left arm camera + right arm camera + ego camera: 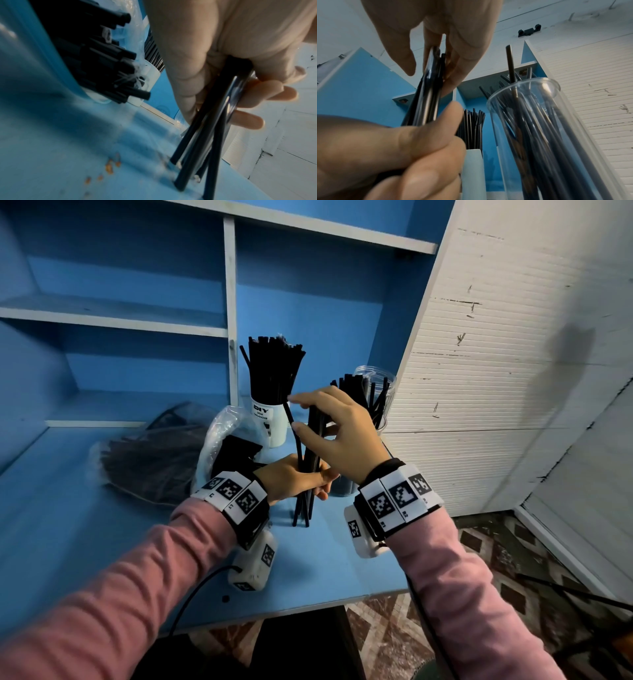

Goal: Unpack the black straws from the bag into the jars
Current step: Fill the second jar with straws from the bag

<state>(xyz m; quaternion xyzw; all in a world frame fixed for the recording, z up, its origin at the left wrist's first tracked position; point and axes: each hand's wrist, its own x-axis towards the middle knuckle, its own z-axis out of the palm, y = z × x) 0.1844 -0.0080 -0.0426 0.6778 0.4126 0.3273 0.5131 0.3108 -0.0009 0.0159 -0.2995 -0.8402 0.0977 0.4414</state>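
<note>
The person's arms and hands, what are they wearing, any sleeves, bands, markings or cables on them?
Both arms wear long pink sleeves. Each wrist carries a black band faced with white panels printed with black square code markers, on the left wrist and the right wrist. A white camera box with its own marker hangs under each band, and a black cable trails from the left one. The hands are bare.

A blue desk stood against blue shelving with pale, whitish shelf edges and a pale upright divider. To the right rose a scuffed white ribbed panel. Below lay a brown, diamond-patterned tiled floor. The light was dim.
</note>
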